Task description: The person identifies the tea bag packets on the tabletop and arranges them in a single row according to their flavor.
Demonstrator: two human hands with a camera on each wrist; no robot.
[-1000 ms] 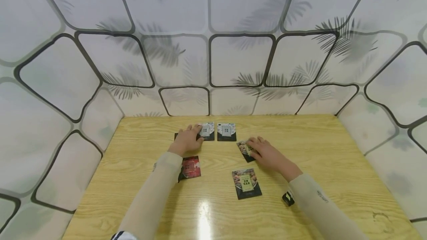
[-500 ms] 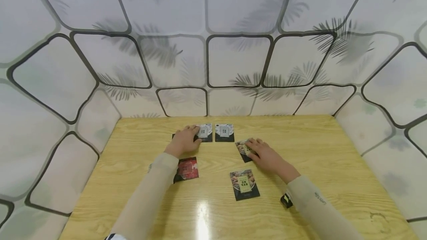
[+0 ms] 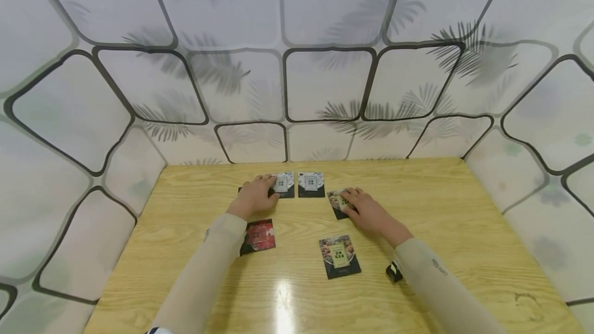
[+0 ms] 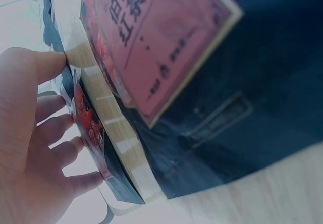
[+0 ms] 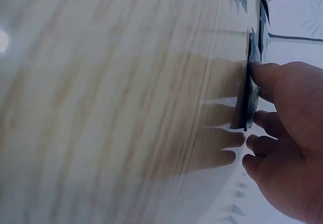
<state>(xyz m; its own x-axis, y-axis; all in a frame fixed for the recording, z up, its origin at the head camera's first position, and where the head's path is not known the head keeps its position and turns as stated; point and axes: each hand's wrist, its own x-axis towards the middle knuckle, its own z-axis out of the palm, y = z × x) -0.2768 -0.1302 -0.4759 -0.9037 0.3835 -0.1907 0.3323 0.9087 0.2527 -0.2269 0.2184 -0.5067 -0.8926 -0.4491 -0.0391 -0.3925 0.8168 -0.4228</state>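
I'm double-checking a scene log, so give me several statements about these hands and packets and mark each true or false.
1. The right hand touches a packet with a yellow-green label. True.
2. The red packet beside the left sleeve stands upright. False: it lies flat on the table.
3. Two white-and-black packets lie side by side. True.
4. The hands are clasped together. False: the left hand and right hand are apart.

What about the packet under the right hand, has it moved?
Yes, the packet under the right hand has moved slightly forward, closer to the table's back edge.
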